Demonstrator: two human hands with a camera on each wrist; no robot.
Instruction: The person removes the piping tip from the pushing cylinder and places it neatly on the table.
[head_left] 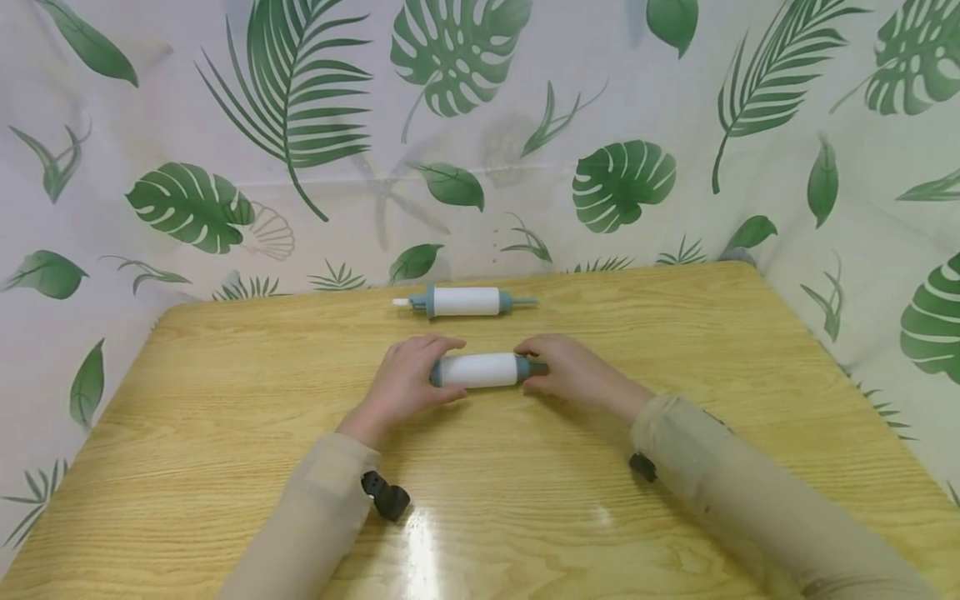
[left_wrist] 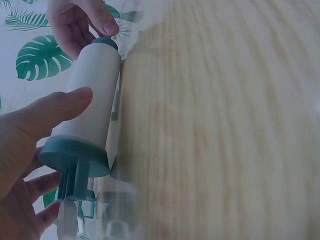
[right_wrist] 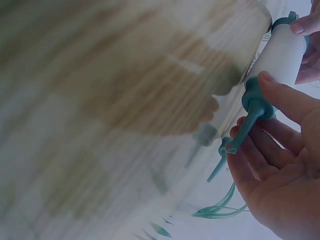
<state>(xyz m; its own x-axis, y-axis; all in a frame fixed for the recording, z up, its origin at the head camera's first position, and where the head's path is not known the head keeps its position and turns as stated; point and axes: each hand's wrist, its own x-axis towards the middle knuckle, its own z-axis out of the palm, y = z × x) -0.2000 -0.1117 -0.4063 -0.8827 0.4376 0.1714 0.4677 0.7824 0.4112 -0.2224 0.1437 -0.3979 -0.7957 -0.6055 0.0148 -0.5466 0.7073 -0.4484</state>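
A syringe-like tube (head_left: 480, 370), white with teal ends, lies lengthwise between both hands on the wooden table. My left hand (head_left: 408, 379) surrounds its flanged end, thumb on the near side and fingers on the far side. In the left wrist view the thumb overlaps the white barrel (left_wrist: 95, 75), and the other fingers spread near the plunger. At the nozzle end is my right hand (head_left: 573, 372). Its thumb is beside the teal collar in the right wrist view, with loosely bent fingers behind the thin nozzle (right_wrist: 245, 130). The head view shows small gaps between fingertips and tube.
A second, similar syringe-like tube (head_left: 467, 302) lies parallel behind the first, its plunger to the left and nozzle to the right. The wooden table (head_left: 225, 400) meets a leaf-printed cloth (head_left: 480, 225) at its back edge. Light glares off the tabletop near the front.
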